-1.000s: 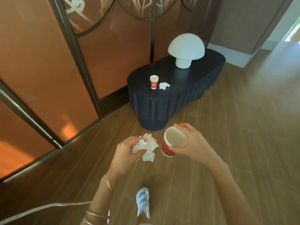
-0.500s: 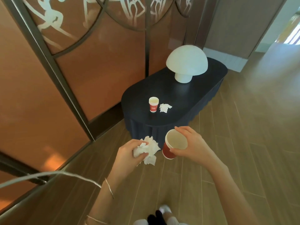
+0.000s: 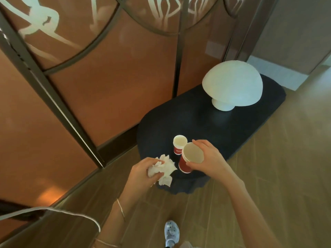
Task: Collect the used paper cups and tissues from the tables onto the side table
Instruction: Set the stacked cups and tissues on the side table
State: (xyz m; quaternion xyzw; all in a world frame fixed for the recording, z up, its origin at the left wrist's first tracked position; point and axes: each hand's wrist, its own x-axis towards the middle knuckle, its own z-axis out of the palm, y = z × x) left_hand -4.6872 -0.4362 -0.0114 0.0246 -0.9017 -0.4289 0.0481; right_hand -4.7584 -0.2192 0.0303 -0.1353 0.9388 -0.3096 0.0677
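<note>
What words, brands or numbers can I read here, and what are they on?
No text can be read.
Standing cup on the side table: small white mark, too blurred to read.
Held cup in the right hand: no print on the side that shows.
Orange screen: white painted figures, not readable as words.

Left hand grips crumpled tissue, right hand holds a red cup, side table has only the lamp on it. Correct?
Wrong on the table: the head view shows a second cup, also red, standing on the side table, nearer the person than the lamp. The rest holds: left hand grips the tissue, right hand holds the red cup.
</note>
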